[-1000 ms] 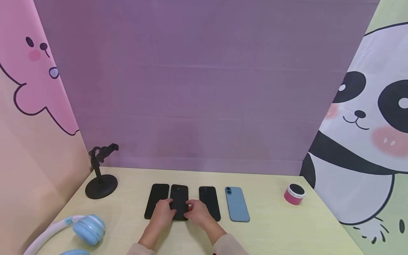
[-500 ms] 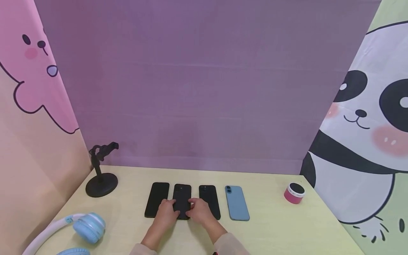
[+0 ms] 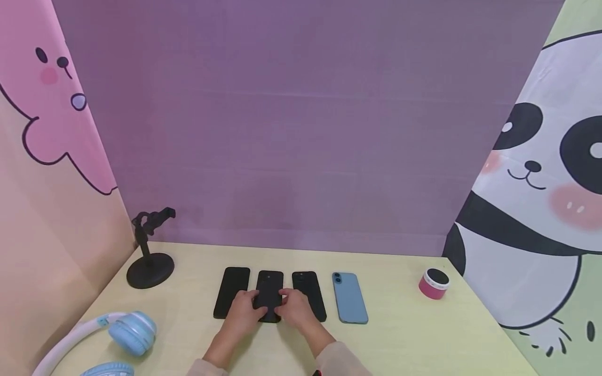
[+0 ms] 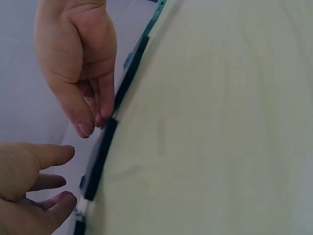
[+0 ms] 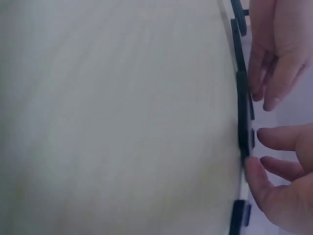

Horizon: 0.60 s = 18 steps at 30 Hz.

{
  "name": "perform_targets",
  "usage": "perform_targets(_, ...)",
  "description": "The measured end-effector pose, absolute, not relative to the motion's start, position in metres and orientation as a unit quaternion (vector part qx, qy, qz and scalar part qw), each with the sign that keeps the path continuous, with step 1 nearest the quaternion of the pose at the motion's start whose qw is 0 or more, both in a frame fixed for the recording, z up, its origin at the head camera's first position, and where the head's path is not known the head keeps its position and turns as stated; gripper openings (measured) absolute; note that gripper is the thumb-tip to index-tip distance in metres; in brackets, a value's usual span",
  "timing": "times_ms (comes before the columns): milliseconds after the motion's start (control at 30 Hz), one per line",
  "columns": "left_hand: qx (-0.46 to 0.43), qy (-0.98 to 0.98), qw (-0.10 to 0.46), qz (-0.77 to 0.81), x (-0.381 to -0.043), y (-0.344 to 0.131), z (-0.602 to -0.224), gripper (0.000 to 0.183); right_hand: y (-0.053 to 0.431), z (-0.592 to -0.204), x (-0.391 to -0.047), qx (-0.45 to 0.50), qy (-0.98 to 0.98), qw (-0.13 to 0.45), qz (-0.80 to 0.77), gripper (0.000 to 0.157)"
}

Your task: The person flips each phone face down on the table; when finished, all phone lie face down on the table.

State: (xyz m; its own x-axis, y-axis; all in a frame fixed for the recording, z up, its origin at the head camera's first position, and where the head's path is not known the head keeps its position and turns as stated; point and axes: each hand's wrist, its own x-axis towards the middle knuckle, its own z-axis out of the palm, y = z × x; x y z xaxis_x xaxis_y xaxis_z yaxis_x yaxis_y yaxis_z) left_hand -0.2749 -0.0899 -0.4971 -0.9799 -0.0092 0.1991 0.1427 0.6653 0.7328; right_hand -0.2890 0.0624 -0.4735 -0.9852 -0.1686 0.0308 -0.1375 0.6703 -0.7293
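Note:
Four phones lie in a row on the table, so several in all. The middle-left black phone (image 3: 269,282) sits between my two hands. My left hand (image 3: 243,312) is at its left edge, thumb and fingers spread and loosely bent, and covers part of the far-left black phone (image 3: 232,287). At the opposite edge is my right hand (image 3: 295,308), fingers also loosely bent, overlapping the other black phone (image 3: 308,290). In the right wrist view the right thumb (image 5: 257,176) is close to a phone's edge; contact is hard to tell. A blue phone (image 3: 350,300) lies farthest right.
A black stand (image 3: 150,271) with a clamp arm rises at the back left. White and blue headphones (image 3: 131,334) lie at the front left. Toward the right edge of the table (image 3: 400,344) sits a small pink and white round device (image 3: 433,286).
The black phone between my hands has slid to the right, away from the far-left phone, and both hands have moved slightly right with it. The other phones are nearly where they were.

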Motion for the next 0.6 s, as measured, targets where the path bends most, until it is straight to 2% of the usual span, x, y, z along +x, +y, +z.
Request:
perform_targets(167, -0.017, -0.907, 0.119, -0.404, -0.273, -0.109, -0.491, 0.048, 0.049, -0.468, -0.285, -0.135, 0.905, -0.025, -0.402, 0.035)
perform_targets(267, 0.011, -0.91, 0.115, -0.397, -0.271, -0.129, -0.49, 0.051, 0.032, -0.468, -0.282, -0.161, 0.9, -0.029, -0.403, 0.034)
perform_targets(433, 0.024, -0.909, 0.086, -0.407, -0.269, -0.164, -0.493, 0.056, 0.0, -0.468, -0.278, -0.166, 0.905, -0.012, -0.392, 0.035)
perform_targets(600, 0.02, -0.906, 0.051, -0.421, -0.267, -0.182, -0.495, 0.053, -0.018, -0.465, -0.274, -0.134, 0.913, 0.021, -0.385, 0.036)
